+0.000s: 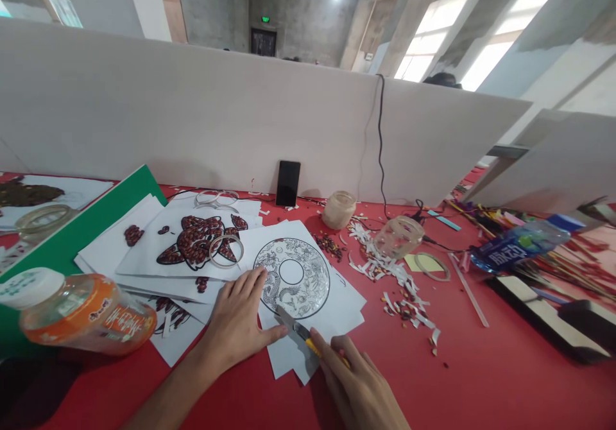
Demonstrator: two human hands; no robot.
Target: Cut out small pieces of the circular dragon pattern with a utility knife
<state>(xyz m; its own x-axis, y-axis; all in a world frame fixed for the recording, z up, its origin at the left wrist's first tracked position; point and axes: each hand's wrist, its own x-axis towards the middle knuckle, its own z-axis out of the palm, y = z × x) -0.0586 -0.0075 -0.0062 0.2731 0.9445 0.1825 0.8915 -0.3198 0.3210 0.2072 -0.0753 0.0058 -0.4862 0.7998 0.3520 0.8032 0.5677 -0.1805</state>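
My right hand (353,375) is closed around the yellow handle of a utility knife (298,328). Its blade points up and left, over the lower edge of a round line drawing (315,289) with dragon patterns, printed on white paper (344,292). My left hand (240,314) lies with outstretched fingers on the paper's left side, its thumb close to the blade. Left of it, a sheet (144,250) bears a picture filled with dark red beans (199,240), and a roll of tape (226,251) rests on that picture.
Loose seeds (330,247) and paper scraps (407,276) lie right of the drawing, near two glass jars (339,210). A phone (287,183) leans on the white partition (231,115). An orange-labelled bottle (91,314) stands at the left; a blue-labelled bottle (520,245) lies at the right.
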